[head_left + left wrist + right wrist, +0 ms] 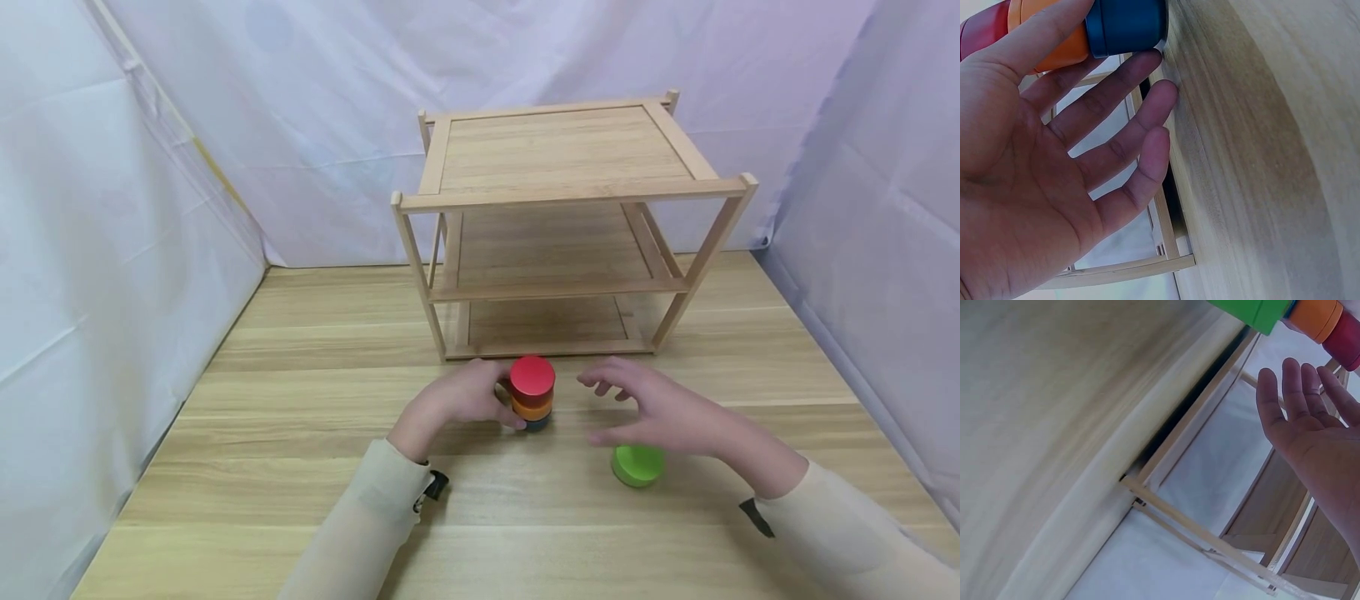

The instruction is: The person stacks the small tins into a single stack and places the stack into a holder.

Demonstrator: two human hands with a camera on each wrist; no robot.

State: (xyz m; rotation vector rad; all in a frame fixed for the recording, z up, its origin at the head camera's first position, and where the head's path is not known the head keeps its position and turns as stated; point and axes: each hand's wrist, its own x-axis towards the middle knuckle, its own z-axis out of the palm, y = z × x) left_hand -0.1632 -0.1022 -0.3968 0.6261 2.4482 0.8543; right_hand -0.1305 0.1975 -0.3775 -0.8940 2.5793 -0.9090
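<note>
In the head view a small stack of round lidded tins stands in front of the shelf: a red tin point(532, 377) on top, an orange tin point(533, 412) in the middle, a dark blue tin point(1127, 26) at the bottom. My left hand point(467, 395) holds the stack from the left, thumb on the near side and index finger behind; its other fingers spread loosely in the left wrist view. To the right, my right hand point(660, 410) hovers apart from the stack with bent, parted fingers and nothing in it. Below its palm a green tin point(637, 468) sits on the table.
A three-tier wooden shelf point(570, 190) stands behind the hands, its lower front edge close to the stack. White cloth point(330, 125) hangs behind and along both sides of the wood-grain table point(300, 400).
</note>
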